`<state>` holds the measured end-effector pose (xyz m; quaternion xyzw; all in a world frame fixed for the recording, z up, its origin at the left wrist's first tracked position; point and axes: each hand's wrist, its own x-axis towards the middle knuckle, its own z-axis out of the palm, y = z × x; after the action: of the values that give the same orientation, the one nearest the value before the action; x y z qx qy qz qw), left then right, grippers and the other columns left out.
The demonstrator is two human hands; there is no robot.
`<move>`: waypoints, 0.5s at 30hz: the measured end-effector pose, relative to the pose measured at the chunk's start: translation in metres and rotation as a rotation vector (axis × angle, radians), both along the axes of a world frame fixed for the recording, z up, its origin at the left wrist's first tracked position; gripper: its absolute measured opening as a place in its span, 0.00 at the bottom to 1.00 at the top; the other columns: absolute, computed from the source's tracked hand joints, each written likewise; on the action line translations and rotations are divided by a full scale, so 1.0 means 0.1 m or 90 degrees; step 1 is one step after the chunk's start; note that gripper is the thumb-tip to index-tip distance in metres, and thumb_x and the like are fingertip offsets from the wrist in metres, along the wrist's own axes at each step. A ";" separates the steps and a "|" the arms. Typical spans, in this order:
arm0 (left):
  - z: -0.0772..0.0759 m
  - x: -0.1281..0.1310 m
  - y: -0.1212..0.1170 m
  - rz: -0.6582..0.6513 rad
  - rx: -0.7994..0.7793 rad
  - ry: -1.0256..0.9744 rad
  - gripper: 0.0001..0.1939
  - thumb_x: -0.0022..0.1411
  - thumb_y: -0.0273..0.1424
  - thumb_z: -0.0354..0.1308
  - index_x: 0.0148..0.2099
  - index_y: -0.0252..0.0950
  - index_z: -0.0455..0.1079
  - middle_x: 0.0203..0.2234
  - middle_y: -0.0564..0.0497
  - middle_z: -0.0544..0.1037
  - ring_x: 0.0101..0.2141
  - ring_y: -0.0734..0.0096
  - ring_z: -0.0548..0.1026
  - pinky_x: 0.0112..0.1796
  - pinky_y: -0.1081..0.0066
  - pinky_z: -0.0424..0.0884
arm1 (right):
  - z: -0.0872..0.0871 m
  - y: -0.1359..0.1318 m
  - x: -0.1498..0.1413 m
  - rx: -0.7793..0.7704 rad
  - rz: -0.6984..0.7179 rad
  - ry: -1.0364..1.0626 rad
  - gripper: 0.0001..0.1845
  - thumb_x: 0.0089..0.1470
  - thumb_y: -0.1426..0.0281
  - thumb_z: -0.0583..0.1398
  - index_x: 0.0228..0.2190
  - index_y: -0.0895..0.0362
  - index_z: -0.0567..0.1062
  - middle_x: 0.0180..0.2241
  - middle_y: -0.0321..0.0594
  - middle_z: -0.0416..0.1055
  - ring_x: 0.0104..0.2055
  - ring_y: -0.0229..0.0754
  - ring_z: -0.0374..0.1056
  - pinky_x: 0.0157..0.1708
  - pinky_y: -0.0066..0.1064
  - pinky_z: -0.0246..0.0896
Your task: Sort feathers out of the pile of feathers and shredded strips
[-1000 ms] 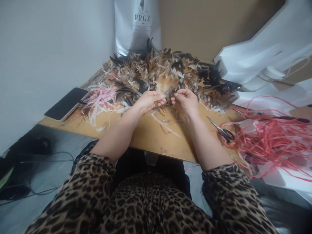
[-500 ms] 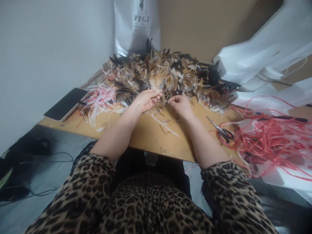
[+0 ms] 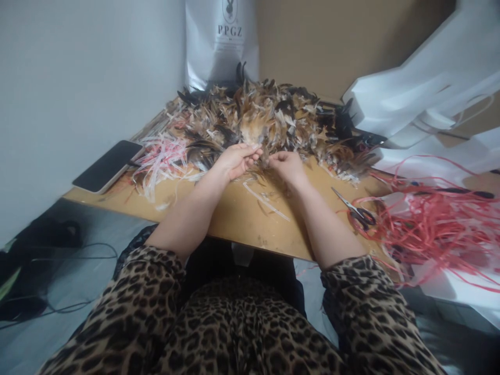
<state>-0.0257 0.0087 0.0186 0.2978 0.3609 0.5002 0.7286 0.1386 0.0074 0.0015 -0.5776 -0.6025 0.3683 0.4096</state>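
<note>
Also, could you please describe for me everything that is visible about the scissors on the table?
The scissors have slim, silvery blades, metal by the look, and dark finger loops. They lie flat on the wooden-looking table, to the right of the right forearm, tips pointing away from the person and to the left. No hand holds them. Red strands lie right against the loops. Whether the blades are fully closed, I cannot tell.
</note>
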 end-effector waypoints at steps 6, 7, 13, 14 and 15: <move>-0.04 0.05 -0.04 -0.039 0.018 0.040 0.04 0.60 0.20 0.59 0.32 0.26 0.72 0.24 0.48 0.79 0.21 0.84 0.73 0.22 0.85 0.65 | 0.19 -0.11 0.03 -0.141 0.018 0.393 0.20 0.28 0.62 0.71 0.23 0.56 0.69 0.12 0.23 0.53 0.15 0.27 0.41 0.15 0.23 0.31; -0.05 0.06 -0.05 -0.050 0.017 0.046 0.03 0.60 0.20 0.59 0.32 0.25 0.72 0.25 0.47 0.79 0.21 0.84 0.73 0.22 0.84 0.65 | 0.20 -0.12 0.02 -0.141 0.015 0.407 0.21 0.27 0.62 0.71 0.23 0.56 0.69 0.12 0.23 0.53 0.15 0.26 0.41 0.15 0.23 0.32; -0.11 0.10 -0.06 -0.073 0.016 0.057 0.03 0.59 0.21 0.60 0.32 0.26 0.71 0.26 0.45 0.80 0.22 0.82 0.75 0.23 0.83 0.66 | 0.18 -0.14 -0.06 -0.119 -0.019 0.423 0.22 0.28 0.62 0.72 0.24 0.56 0.70 0.13 0.24 0.56 0.15 0.26 0.43 0.14 0.22 0.33; -0.12 0.10 -0.05 -0.077 0.018 0.054 0.03 0.59 0.21 0.61 0.32 0.26 0.71 0.26 0.45 0.80 0.23 0.82 0.75 0.23 0.83 0.66 | 0.17 -0.14 -0.06 -0.119 -0.023 0.424 0.21 0.29 0.62 0.72 0.24 0.56 0.70 0.13 0.24 0.56 0.14 0.26 0.43 0.14 0.22 0.34; -0.13 0.10 -0.05 -0.081 0.019 0.052 0.03 0.59 0.22 0.61 0.32 0.26 0.71 0.26 0.45 0.80 0.23 0.81 0.75 0.23 0.83 0.67 | 0.16 -0.14 -0.07 -0.120 -0.028 0.424 0.21 0.29 0.62 0.72 0.25 0.56 0.70 0.13 0.24 0.56 0.14 0.26 0.44 0.14 0.22 0.34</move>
<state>-0.0158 0.0036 0.0057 0.3511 0.3629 0.4455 0.7393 0.1314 -0.0061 0.0173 -0.4735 -0.3865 0.5819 0.5364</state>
